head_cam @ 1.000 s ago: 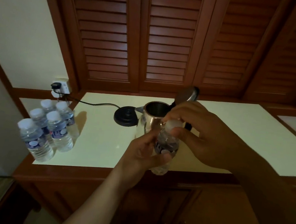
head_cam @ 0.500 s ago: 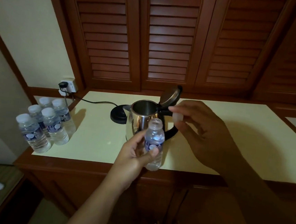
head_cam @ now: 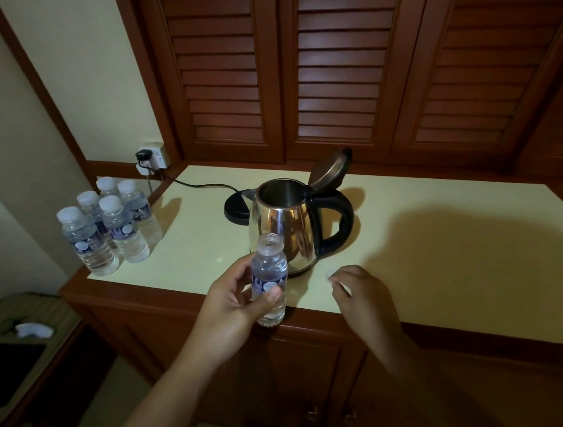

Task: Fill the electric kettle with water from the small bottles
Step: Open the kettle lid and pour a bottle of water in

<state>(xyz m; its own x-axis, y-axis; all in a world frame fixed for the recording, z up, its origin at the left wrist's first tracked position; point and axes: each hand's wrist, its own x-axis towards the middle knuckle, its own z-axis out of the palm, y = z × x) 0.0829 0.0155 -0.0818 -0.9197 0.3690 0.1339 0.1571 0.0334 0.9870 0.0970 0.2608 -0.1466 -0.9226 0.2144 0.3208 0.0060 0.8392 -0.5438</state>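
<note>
Left hand (head_cam: 237, 298) grips uncapped bottle (head_cam: 268, 281) upright just before kettle (head_cam: 289, 228), lid open; right hand (head_cam: 358, 289) pinches cap (head_cam: 331, 274) at counter (head_cam: 440, 263); best tip neck slowly over the kettle's mouth, avoiding splash.

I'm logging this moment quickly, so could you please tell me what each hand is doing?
Left hand: closed around the small uncapped clear plastic water bottle.
Right hand: pinching the small white bottle cap.
</note>
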